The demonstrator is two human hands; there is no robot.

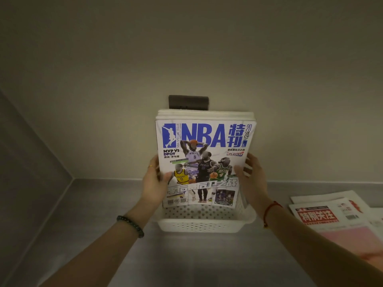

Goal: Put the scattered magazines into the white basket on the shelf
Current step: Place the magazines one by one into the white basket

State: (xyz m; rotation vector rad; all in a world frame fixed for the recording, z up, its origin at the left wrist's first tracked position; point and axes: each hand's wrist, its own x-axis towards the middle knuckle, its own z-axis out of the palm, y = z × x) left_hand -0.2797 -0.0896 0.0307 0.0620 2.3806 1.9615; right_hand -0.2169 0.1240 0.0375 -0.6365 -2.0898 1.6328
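A white perforated basket (199,224) stands on the grey shelf against the back wall. Several magazines stand upright in it, and the front one is an NBA magazine (204,141) with a blue title and basketball players on its cover. My left hand (153,184) grips the stack's left edge, thumb on the cover. On the other side, my right hand (250,175) holds the stack's right edge, thumb on the cover and fingers behind. More magazines (331,218) with red Chinese lettering lie flat on the shelf at the right.
A dark plate (188,102) is fixed to the back wall behind the stack. The left side wall meets the grey shelf surface (99,214) at the corner. A pink sheet (352,241) lies over the loose magazines at the right.
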